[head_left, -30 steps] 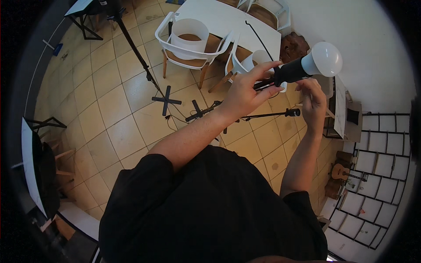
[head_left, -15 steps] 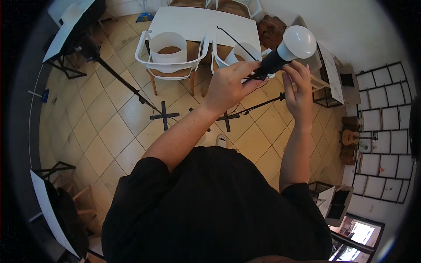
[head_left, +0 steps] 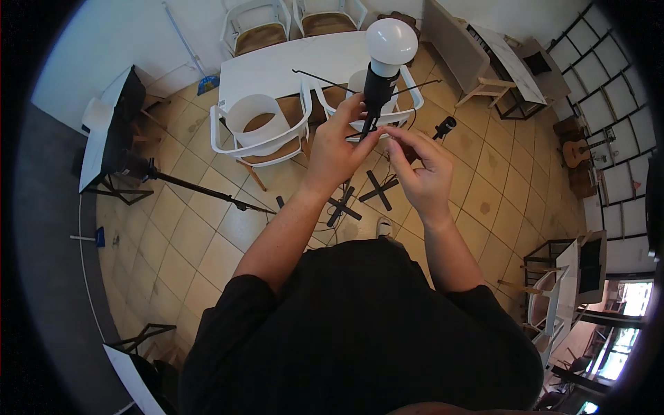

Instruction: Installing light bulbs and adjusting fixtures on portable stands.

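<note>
My left hand (head_left: 337, 151) is closed round the black lamp socket (head_left: 380, 86) before me, long axis pointing away, slightly rightward, white bulb (head_left: 392, 43) foremost. My half-curled right hand (head_left: 423, 169) meets its base, grip unclear. Brown seat (head_left: 258, 123) shows inside the white cylinder (head_left: 277, 135).

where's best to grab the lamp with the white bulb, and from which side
Probably by the black socket just below the white bulb, from the right: it is a straight barrel, narrower than the round bulb, and the left hand holds the stem from the left.
</note>
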Available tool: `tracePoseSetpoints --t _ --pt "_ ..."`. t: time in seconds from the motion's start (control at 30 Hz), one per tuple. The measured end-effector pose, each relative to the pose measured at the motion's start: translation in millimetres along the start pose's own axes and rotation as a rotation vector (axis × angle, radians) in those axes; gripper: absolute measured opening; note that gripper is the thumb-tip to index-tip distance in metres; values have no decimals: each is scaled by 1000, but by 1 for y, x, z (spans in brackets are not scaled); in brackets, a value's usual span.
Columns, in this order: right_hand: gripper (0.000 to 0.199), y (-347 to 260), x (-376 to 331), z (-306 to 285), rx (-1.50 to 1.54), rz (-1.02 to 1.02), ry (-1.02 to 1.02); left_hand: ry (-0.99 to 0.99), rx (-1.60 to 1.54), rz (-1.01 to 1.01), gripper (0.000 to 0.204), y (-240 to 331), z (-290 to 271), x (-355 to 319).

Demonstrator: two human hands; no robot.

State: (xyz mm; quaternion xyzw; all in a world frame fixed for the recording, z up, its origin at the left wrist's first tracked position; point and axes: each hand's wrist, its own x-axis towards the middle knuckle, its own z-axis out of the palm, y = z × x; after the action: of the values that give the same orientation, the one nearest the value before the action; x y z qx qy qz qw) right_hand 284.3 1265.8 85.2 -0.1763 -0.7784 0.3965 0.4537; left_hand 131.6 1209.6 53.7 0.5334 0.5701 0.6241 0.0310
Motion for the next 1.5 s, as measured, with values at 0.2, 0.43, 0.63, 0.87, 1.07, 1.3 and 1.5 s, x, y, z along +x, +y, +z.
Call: tracePoseSetpoints --t 0.2,0.43,0.63,0.87,1.07,1.3,1.5 --pt "28 5 5 9 96 115 -80 -40 -27 -54 63 -2 3 -6" --pt "22 14 12 4 135 71 -138 -14 19 -80 64 2 6 -7" --pt "17 29 21 -13 492 107 -63 -104 75 -112 73 2 -8 -8" --pt "22 63 59 -50 719 340 -100 -75 -172 -21 67 -11 2 -6" --pt "23 96 65 -72 1057 525 -156 135 -433 -118 43 -12 36 -1" --pt "23 138 53 -100 1022 699 -240 329 -450 -120 47 -12 56 0" --pt "21 160 47 -106 980 789 -266 404 -487 -182 53 -10 58 -4"
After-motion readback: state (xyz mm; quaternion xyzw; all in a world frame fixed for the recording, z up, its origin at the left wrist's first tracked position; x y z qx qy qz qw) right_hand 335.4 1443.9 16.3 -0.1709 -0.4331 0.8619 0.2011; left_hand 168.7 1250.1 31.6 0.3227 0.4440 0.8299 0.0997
